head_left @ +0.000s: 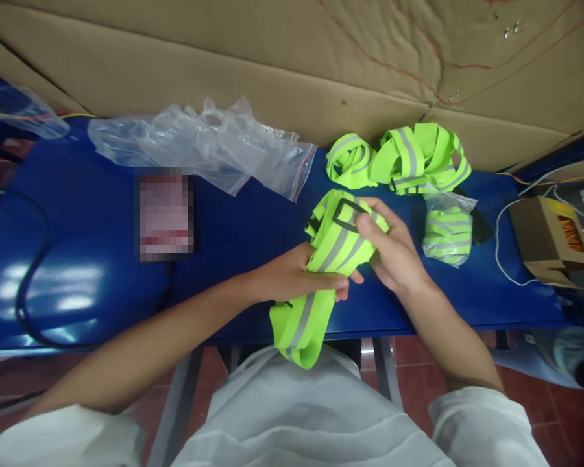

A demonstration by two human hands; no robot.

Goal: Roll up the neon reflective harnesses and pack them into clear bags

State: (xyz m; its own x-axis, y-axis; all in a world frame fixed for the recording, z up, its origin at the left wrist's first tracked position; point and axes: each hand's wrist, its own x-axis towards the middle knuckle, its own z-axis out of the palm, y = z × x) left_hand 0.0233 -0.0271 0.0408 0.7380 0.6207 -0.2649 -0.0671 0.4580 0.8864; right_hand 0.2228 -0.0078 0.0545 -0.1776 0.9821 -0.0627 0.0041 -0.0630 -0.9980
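Note:
A neon yellow-green reflective strap [327, 250] with grey stripes is held in front of me, folded into a bundle, over the near edge of the table. Around its middle closes my left hand [304, 272], thumb across the front. At the upper right end my right hand [392, 250] pinches the strap, its thumb beside a black plastic buckle [349, 215]. One loop of the strap hangs below my left hand. Some fingers of both hands are hidden behind the fabric.
On the blue table [233, 240] lie clear zip bags [214, 143], more coiled reflective straps [409, 155], and a bagged strap [448, 230]. An open cardboard box [547, 237] stands at right, a pixelated object [164, 214] at left. Cardboard [272, 58] lines the back.

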